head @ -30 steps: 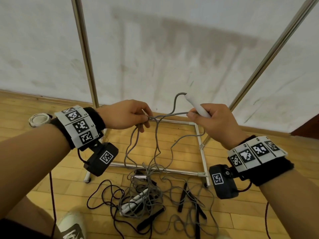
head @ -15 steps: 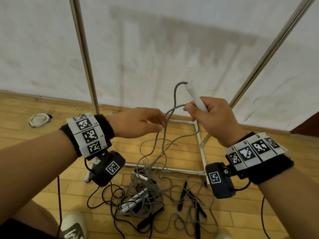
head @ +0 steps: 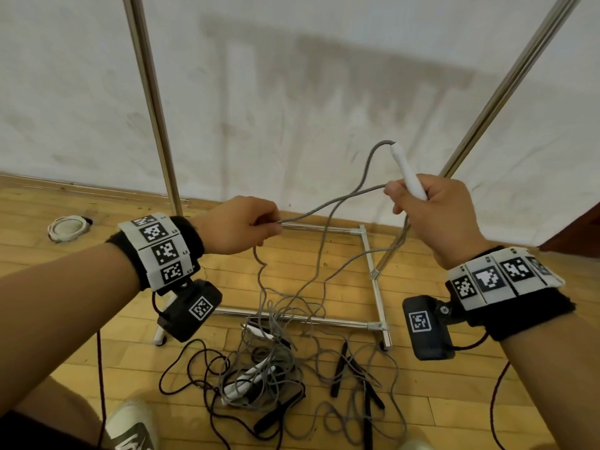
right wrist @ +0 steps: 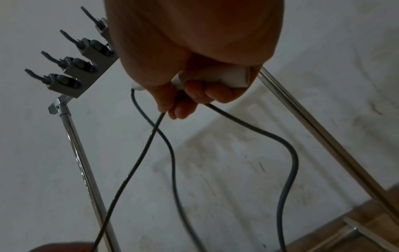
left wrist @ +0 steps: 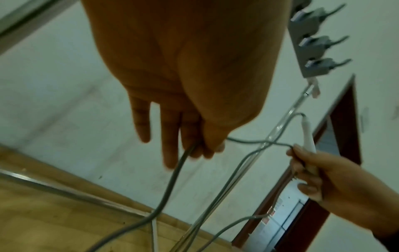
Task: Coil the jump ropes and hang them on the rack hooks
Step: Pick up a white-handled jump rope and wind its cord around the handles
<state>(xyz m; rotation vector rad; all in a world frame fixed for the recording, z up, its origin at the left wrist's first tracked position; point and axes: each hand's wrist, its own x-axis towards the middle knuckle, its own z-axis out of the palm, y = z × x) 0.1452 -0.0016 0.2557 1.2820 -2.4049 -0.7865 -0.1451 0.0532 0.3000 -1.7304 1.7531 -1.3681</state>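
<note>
The left hand (head: 237, 224) pinches the grey rope (head: 328, 206) between thumb and fingertips, the cord running from it toward the right hand (head: 431, 216) and also dropping below it to the floor. Beneath and between both hands lies a tangled pile of ropes (head: 269, 368) in front of the rack base (head: 373, 287). The right hand is wrapped around the white handle (head: 407, 175), tip raised, and also holds a strand of that cord. Up to its left are the rack hooks (right wrist: 71, 64).
</note>
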